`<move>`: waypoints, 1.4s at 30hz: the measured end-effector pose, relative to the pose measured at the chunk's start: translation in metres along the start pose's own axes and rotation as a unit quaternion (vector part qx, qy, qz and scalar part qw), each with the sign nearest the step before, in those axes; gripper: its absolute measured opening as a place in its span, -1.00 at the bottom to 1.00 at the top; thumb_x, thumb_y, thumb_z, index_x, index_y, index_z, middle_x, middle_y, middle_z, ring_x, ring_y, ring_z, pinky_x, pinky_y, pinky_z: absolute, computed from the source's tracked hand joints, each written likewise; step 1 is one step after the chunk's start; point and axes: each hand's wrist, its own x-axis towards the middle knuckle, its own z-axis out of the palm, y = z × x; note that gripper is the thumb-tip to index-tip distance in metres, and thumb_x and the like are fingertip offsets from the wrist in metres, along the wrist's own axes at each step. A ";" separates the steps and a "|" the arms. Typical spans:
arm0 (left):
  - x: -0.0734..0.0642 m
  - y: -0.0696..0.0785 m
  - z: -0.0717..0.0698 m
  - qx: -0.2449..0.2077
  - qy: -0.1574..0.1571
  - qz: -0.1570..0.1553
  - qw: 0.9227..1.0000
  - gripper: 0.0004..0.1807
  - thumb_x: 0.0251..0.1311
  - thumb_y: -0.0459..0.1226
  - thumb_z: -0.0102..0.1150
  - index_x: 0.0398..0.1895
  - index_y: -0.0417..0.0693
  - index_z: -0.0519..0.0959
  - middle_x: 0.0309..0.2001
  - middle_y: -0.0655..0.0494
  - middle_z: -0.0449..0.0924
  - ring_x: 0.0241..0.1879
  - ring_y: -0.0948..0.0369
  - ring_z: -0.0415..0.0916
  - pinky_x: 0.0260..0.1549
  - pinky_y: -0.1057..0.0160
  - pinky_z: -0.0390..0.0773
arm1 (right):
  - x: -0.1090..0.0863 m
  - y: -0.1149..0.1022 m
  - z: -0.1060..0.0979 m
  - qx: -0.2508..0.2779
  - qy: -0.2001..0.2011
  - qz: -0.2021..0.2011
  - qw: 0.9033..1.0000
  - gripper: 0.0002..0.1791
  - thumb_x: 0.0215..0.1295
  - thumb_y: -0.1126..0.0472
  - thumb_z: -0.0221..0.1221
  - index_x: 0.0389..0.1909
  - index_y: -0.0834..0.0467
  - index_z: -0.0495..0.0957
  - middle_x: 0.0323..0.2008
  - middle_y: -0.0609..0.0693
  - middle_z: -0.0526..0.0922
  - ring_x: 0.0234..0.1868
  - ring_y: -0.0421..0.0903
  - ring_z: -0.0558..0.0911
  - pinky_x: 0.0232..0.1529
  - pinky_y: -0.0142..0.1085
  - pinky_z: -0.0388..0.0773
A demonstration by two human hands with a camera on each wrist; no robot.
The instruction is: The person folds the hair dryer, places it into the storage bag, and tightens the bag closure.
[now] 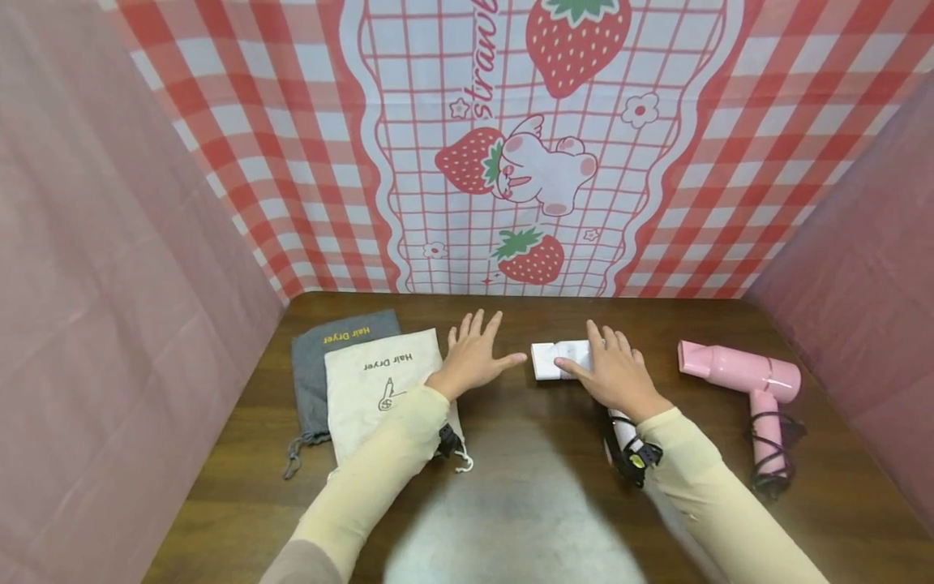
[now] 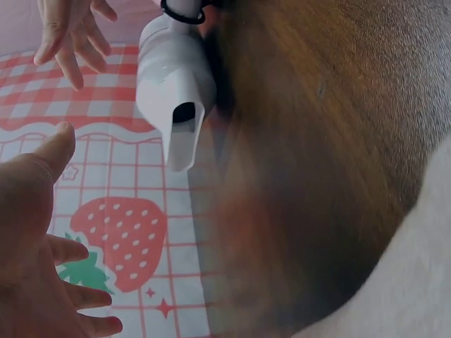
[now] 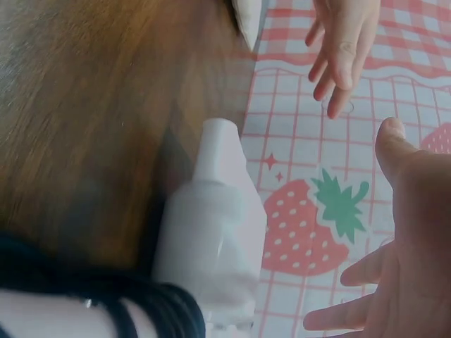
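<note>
A white hair dryer [image 1: 546, 362] lies on the table with its nozzle toward the left and a dark cord wrapped about its handle. Above it hovers my right hand [image 1: 620, 375], fingers spread; the right wrist view shows a gap between that hand and the dryer [image 3: 211, 232]. My left hand [image 1: 474, 357] is held in the air between the cream bag and the dryer nozzle, its fingers spread and holding nothing. Under the left forearm lies a cream drawstring bag [image 1: 365, 377] printed "Hair Dryer", partly covered by the sleeve.
A grey drawstring bag [image 1: 310, 381] lies partly beneath the cream one at the left. On the right is a pink hair dryer [image 1: 740, 369], its black cord wound round the handle. A strawberry-print cloth [image 1: 481, 243] hangs behind the wooden table [image 1: 511, 470].
</note>
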 end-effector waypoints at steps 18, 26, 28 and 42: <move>0.024 0.026 0.021 0.013 -0.036 0.046 0.998 -0.01 0.18 0.35 0.00 0.55 0.12 -0.02 0.54 -0.14 -0.05 0.53 -0.11 -0.09 0.43 -0.21 -0.02 | -0.018 0.032 -0.016 0.024 -0.038 0.041 0.998 0.15 0.30 -0.49 -0.18 0.45 0.46 -0.11 0.37 0.53 0.12 0.34 0.50 0.18 0.26 0.34 0.18; 0.026 0.031 0.037 -0.003 -0.044 0.066 0.997 -0.02 0.17 0.33 0.04 0.55 0.09 0.02 0.54 -0.03 0.02 0.53 -0.05 -0.05 0.41 -0.21 0.04 | -0.031 0.044 -0.012 0.023 -0.032 0.048 0.998 0.09 0.34 -0.43 -0.14 0.41 0.49 -0.01 0.30 0.57 0.20 0.28 0.51 0.26 0.21 0.31 0.26; 0.027 0.032 0.041 -0.002 -0.041 0.067 0.997 -0.02 0.17 0.33 0.04 0.54 0.07 0.04 0.53 -0.02 0.05 0.52 -0.04 -0.02 0.40 -0.19 0.07 | -0.033 0.046 -0.010 0.022 -0.037 0.051 0.998 0.09 0.34 -0.44 -0.16 0.40 0.50 -0.01 0.29 0.58 0.21 0.27 0.52 0.27 0.21 0.31 0.27; 0.039 0.042 0.063 -0.026 -0.045 0.072 0.996 0.00 0.11 0.30 0.16 0.52 0.04 0.10 0.49 -0.12 0.13 0.48 -0.06 0.07 0.34 -0.19 0.18 | -0.044 0.055 0.008 0.022 -0.098 0.103 0.990 0.17 0.29 -0.53 -0.28 0.36 0.53 0.06 0.25 0.61 0.23 0.24 0.54 0.28 0.11 0.33 0.33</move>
